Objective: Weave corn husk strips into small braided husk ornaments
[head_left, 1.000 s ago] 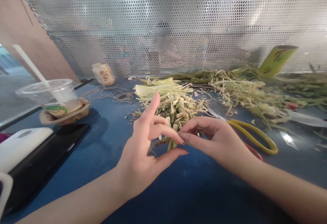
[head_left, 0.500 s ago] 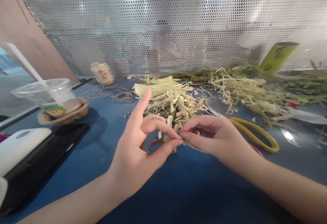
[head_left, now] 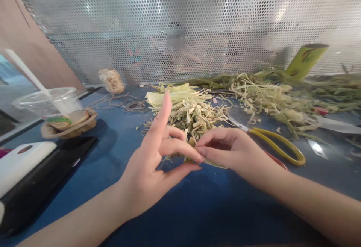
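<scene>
Right now both hands pinch one leaf strip between them, just above the desk (head_left: pixel 197 209)
Left hand (head_left: pixel 153 164) and right hand (head_left: pixel 225 151) meet fingertip to fingertip on the leaf strip (head_left: pixel 210 161), its long axis running left-right; left index finger raised, scissors (head_left: pixel 278 147) just beyond the right hand

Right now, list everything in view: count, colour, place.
strip: 1, green, pinched between both hands
braided pile: 1, tan-green, centre
leaf strips: heap, pale green, back right
scissors: 1, yellow handles, right of hands
twine: loose, tan, back left
cup: 1, clear, with straw, left
phone: 1, black, left front
table: 1, blue
screen: 1, perforated metal, behind
left hand: index raised, thumb and middle finger pinching
right hand: pinching
</scene>
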The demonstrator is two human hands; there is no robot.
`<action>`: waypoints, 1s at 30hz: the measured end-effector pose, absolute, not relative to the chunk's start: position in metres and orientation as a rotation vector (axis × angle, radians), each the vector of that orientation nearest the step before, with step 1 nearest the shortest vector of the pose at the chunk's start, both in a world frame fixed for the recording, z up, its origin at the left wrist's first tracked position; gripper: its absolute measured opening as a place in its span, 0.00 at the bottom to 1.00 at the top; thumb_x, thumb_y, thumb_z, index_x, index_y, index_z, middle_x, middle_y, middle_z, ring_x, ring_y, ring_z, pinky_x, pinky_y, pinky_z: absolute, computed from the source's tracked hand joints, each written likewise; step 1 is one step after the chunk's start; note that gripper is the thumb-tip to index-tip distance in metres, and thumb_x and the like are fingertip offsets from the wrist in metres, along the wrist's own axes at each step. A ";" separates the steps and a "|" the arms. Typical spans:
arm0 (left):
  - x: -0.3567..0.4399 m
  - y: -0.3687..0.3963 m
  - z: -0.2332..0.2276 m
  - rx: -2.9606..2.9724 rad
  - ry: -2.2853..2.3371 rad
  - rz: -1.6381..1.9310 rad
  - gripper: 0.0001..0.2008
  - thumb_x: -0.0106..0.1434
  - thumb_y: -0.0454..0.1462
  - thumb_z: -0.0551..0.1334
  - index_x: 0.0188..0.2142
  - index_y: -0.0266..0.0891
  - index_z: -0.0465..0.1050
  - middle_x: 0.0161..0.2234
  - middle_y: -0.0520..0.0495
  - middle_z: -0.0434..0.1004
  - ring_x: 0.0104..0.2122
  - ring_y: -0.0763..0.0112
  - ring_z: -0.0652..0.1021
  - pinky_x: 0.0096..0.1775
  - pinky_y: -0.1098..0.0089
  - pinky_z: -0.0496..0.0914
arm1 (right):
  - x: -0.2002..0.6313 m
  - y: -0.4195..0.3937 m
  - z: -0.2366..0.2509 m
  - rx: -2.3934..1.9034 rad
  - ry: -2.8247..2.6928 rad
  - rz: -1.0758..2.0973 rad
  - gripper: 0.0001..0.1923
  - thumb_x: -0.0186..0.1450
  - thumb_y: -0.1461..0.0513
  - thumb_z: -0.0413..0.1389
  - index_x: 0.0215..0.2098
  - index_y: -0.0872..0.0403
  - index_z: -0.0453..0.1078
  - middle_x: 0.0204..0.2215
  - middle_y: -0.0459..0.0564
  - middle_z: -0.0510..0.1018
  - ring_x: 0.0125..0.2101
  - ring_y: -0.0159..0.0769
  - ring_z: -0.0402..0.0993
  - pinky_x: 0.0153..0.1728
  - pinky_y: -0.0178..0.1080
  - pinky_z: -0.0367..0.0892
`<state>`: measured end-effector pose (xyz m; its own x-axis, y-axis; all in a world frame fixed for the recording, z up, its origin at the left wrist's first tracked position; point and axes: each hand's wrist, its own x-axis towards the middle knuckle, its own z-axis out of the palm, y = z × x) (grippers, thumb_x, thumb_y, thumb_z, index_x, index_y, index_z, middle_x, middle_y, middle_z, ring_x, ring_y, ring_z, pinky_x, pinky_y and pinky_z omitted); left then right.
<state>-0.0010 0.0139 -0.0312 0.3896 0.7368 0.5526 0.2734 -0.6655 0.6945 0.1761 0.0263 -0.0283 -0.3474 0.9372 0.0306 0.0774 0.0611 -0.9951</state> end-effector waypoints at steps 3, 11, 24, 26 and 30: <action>-0.003 0.013 -0.030 2.338 0.856 1.243 0.48 0.56 0.30 0.63 0.61 0.62 0.30 0.26 0.60 0.79 0.37 0.67 0.74 0.52 0.57 0.58 | 0.175 0.027 -0.027 -1.043 -1.506 1.460 0.09 0.49 0.59 0.64 0.24 0.57 0.72 0.17 0.41 0.69 0.19 0.23 0.62 0.20 0.29 0.58; -0.001 0.013 -0.024 1.711 0.858 1.319 0.51 0.51 0.31 0.67 0.63 0.52 0.32 0.22 0.58 0.79 0.35 0.66 0.76 0.42 0.63 0.70 | 0.176 0.027 -0.031 -0.724 -1.240 1.704 0.04 0.52 0.67 0.63 0.22 0.55 0.72 0.22 0.41 0.75 0.25 0.24 0.71 0.31 0.29 0.67; 0.000 0.011 -0.025 1.607 0.701 1.148 0.47 0.53 0.28 0.65 0.63 0.49 0.37 0.24 0.56 0.75 0.28 0.72 0.75 0.36 0.68 0.72 | 0.174 0.026 -0.026 -0.797 -1.233 1.936 0.11 0.48 0.63 0.66 0.23 0.58 0.68 0.19 0.39 0.70 0.21 0.20 0.65 0.25 0.26 0.62; 0.000 0.010 -0.025 1.637 0.689 1.169 0.47 0.53 0.28 0.65 0.63 0.50 0.37 0.24 0.56 0.74 0.28 0.72 0.75 0.36 0.68 0.72 | 0.174 0.025 -0.027 -0.760 -1.256 1.920 0.10 0.51 0.62 0.64 0.24 0.58 0.67 0.19 0.39 0.70 0.21 0.21 0.66 0.25 0.26 0.63; 0.001 0.010 -0.023 1.617 0.773 1.216 0.47 0.55 0.29 0.63 0.63 0.51 0.32 0.24 0.56 0.75 0.29 0.72 0.76 0.36 0.69 0.73 | 0.176 0.025 -0.029 -0.681 -1.329 1.850 0.07 0.56 0.63 0.61 0.26 0.57 0.67 0.20 0.41 0.72 0.22 0.23 0.70 0.25 0.27 0.66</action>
